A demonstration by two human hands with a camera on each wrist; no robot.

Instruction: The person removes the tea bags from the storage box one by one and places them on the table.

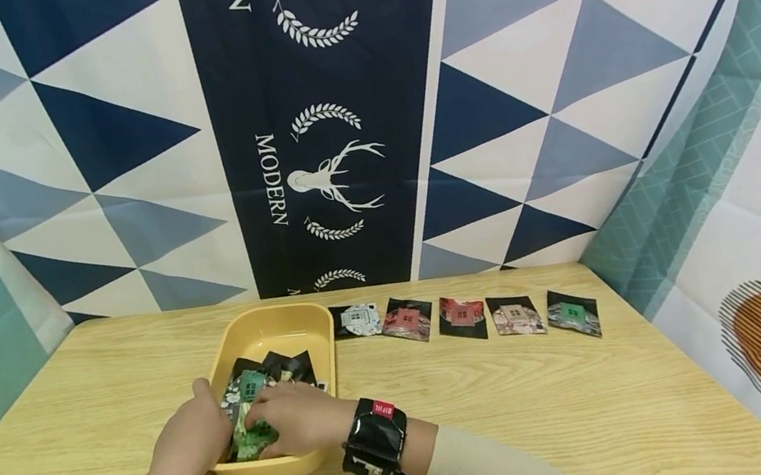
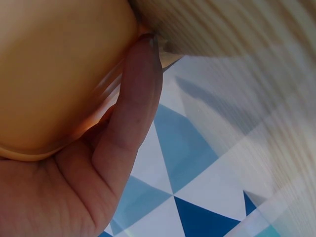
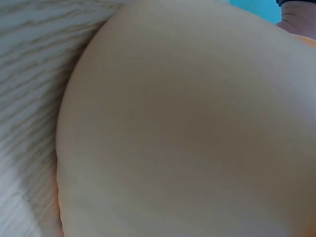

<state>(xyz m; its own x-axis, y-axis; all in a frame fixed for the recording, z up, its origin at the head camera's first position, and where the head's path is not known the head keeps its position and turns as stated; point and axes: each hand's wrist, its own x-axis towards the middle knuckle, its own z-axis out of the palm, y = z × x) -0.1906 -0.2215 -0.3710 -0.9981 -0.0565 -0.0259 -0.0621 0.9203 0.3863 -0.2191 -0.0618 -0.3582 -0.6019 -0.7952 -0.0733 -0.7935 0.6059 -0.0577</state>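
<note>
A yellow bin (image 1: 280, 324) is set on the wood-grained counter (image 1: 528, 413), and several packets are piled inside it. A green packet (image 1: 256, 440) at the near end of the bin is pinched by the right hand (image 1: 302, 416), whose fingers are bent over it, the gap between them narrow. The left hand (image 1: 189, 434) is placed at the bin's left wall; its thumb is raised near the rim, while its other fingers are hidden in the head view. In the left wrist view a digit is seen laid close along the bin's curved wall, but whether anything is gripped by that hand cannot be told. Just beyond the green packet, a packet with a teal label (image 1: 250, 384) is seen, and dark packets (image 1: 290, 365) are heaped farther back.

To the right of the bin, five packets are laid in a row near the counter's back edge: a black and white packet (image 1: 360, 320) just beside the bin, then a packet with a pink-red label (image 1: 408, 319), a red and black packet (image 1: 463, 317), a beige packet (image 1: 516, 316) and, at the far right, a packet with a bright green label (image 1: 573, 313). Black bands (image 1: 378, 435) are worn on both wrists.
</note>
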